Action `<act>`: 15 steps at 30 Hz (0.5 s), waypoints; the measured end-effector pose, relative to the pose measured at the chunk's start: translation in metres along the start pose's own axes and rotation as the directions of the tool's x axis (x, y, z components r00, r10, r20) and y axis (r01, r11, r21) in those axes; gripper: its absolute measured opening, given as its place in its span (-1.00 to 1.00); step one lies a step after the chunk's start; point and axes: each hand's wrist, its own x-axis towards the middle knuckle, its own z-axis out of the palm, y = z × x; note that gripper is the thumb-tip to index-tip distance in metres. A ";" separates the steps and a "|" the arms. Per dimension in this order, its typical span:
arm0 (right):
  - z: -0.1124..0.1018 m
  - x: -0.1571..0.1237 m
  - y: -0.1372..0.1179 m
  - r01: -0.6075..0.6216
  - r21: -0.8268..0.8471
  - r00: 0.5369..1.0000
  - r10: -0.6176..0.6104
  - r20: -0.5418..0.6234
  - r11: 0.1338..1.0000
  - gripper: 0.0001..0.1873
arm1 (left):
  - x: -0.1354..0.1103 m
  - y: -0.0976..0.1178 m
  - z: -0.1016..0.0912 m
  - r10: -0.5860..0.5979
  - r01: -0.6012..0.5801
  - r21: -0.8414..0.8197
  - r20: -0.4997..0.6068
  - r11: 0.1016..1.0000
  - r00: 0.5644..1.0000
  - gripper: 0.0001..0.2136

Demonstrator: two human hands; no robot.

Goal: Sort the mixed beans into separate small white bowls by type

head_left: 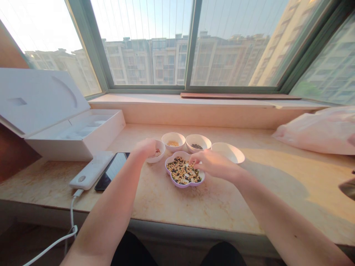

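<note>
A lilac flower-shaped bowl [185, 185] holds a mix of yellow beans, dark beans and pale flat seeds. My right hand [212, 162] reaches into its right side, fingers bent together among the beans; what they pinch is too small to make out. To the left, my left hand [146, 147] is curled over a small white bowl [161, 157] with reddish pieces in it. Its fingertips are mostly hidden, and anything in them cannot be made out. Behind are a white bowl of yellow grains [173, 137], a white bowl of dark beans [198, 138] and another white bowl [231, 152].
An open white box [102, 133] stands at the left. In front of it lie a white power bank [90, 173] with a cable [72, 210] and a black phone [113, 170]. A pale plastic bag [318, 129] sits at the right, below the window [191, 48].
</note>
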 end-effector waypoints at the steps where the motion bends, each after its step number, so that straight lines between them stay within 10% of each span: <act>1: -0.001 0.001 0.000 -0.018 0.019 1.000 0.018 0.003 1.000 -0.77 | -0.001 0.001 -0.001 -0.007 0.007 -0.003 0.001 1.000 1.000 -0.76; 15: 0.004 -0.003 0.001 0.053 -0.083 0.996 -0.046 0.078 0.995 -0.86 | -0.009 0.007 -0.006 -0.003 0.003 -0.024 -0.012 1.000 1.000 -0.76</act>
